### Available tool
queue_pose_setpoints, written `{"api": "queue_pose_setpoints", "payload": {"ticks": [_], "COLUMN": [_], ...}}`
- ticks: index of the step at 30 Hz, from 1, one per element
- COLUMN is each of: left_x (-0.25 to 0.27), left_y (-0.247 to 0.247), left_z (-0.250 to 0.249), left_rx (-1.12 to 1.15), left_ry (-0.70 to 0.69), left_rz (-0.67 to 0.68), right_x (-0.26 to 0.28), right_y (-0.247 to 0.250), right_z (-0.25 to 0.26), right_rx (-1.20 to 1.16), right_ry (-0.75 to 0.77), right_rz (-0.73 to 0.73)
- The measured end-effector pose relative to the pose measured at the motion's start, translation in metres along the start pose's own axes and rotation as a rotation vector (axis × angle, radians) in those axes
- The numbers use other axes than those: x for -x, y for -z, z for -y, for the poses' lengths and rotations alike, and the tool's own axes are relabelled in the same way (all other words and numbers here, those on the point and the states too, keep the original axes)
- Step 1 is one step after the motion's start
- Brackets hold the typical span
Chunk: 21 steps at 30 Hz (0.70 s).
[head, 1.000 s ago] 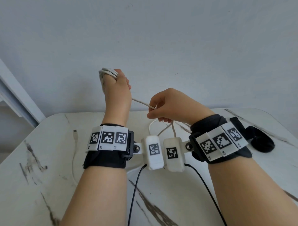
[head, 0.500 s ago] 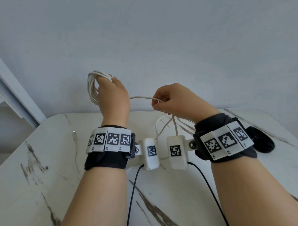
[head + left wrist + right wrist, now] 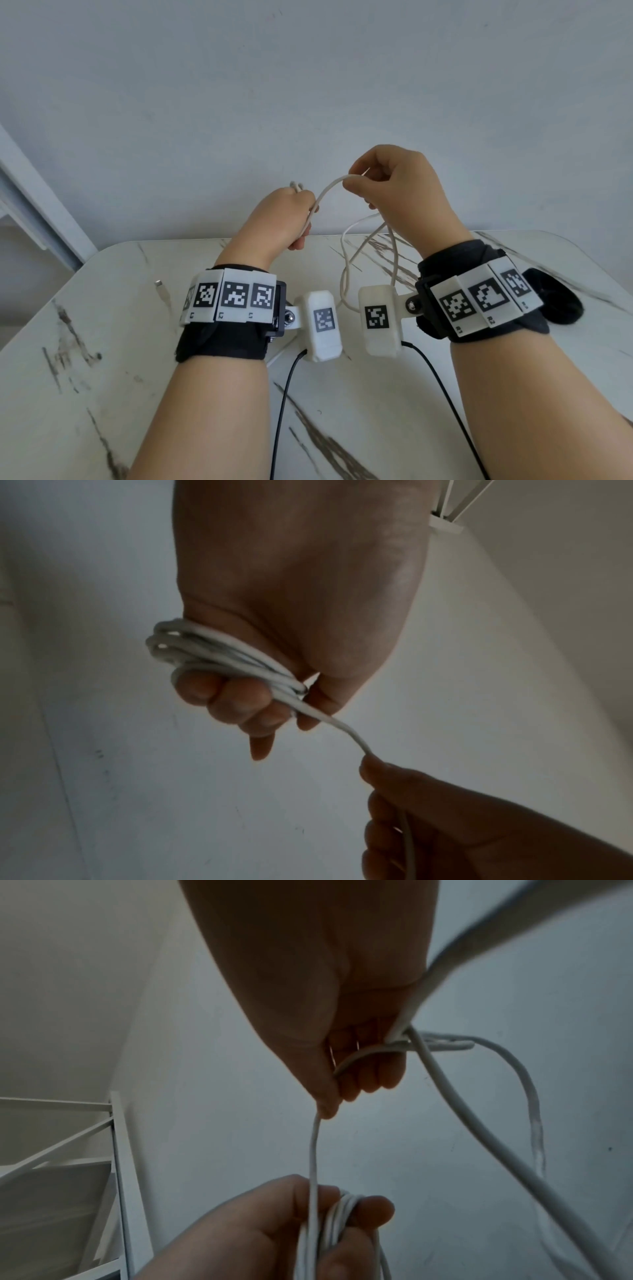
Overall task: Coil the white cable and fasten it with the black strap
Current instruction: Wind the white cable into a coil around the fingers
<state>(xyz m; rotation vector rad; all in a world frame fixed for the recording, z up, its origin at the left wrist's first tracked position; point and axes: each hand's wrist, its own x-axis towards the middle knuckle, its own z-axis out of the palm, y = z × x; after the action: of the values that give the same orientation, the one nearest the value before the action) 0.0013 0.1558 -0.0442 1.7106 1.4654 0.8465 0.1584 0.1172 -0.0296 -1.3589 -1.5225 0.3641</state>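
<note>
My left hand [image 3: 301,219] is raised over the table and grips several loops of the white cable [image 3: 212,653] in its curled fingers [image 3: 236,696]. From that coil one strand [image 3: 329,188] arcs right to my right hand [image 3: 356,186], which pinches it between thumb and forefinger, slightly higher. Loose cable [image 3: 346,260] hangs from the right hand to the table. The cable's plug end [image 3: 161,287] lies on the table left of my left wrist. A black strap [image 3: 555,298] lies on the table behind my right wrist, partly hidden.
The white marble table [image 3: 102,342] has rounded far corners and stands against a plain wall. A white shelf frame [image 3: 116,1150] stands to the left. Black leads [image 3: 284,394] run from the wrist cameras toward me.
My left hand came down and to the right, so the coil's loops are now mostly hidden behind it. My right hand rose, lifting the strand into an arc.
</note>
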Motion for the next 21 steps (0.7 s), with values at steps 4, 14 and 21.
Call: {"api": "queue_pose_setpoints", "payload": {"ticks": [4, 14, 21], "left_x": [0.008, 0.015, 0.013], "left_y": [0.0, 0.004, 0.011], "left_z": [-0.006, -0.008, -0.01], "left_rx": [0.048, 0.116, 0.331], "left_ry": [-0.014, -0.116, -0.121], "left_rz": [0.145, 0.134, -0.101], "right_x": [-0.002, -0.003, -0.003], "right_y": [0.0, 0.001, 0.001], "right_z": [-0.007, -0.02, -0.027], "right_rx": [0.037, 0.155, 0.296], "right_ry": [-0.018, -0.084, -0.137], "right_rz": [-0.05, -0.033, 0.099]}}
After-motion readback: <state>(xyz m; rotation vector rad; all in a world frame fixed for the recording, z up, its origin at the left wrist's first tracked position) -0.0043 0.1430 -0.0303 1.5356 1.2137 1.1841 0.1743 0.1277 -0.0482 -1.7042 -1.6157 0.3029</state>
